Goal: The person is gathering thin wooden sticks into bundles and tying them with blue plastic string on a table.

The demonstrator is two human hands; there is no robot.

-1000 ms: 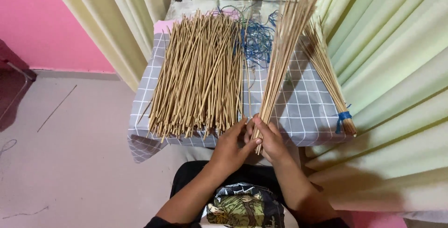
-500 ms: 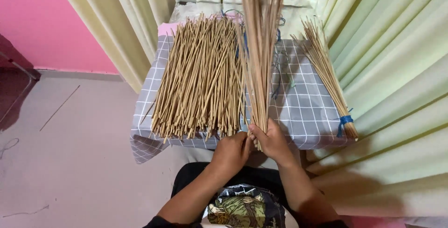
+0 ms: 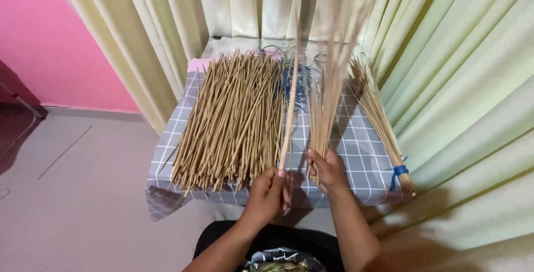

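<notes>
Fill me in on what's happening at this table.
A person seated at a checked grey cloth holds one thin stick upright in the left hand and a bunch of sticks in the right hand. A loose stick pile lies left; a blue-tied bundle lies right.

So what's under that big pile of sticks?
A grey checked cloth lies under the stick pile, draped over something box-shaped. Blue string peeks out beside the pile. What the cloth covers is hidden.
</notes>
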